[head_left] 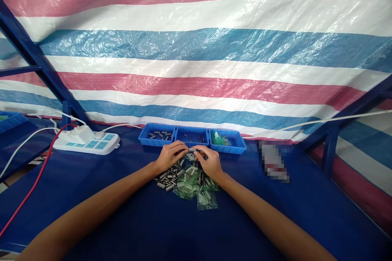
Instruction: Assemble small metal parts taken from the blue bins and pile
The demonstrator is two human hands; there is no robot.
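My left hand (172,155) and my right hand (210,162) meet above a pile, fingers bent and closed. Between their fingertips is a small grey metal piece (192,149), pinched from both sides; its exact kind is too small to make out. Beneath my hands lie loose grey metal cylinders (168,177) and thin pins, heaped together. Clear, green-tinted plastic bags (185,183) with similar parts inside lie among them. One small bag (207,200) rests at the near edge of the heap. My hands cover the far part of the pile.
Behind the pile stand three blue bins: a left bin (157,142) with grey cylinders, a middle bin (183,140) with thin pins, a right bin (237,145) with green-tinted bags. A white power strip (107,147) with cords sits left. A blurred-out item (273,163) lies right.
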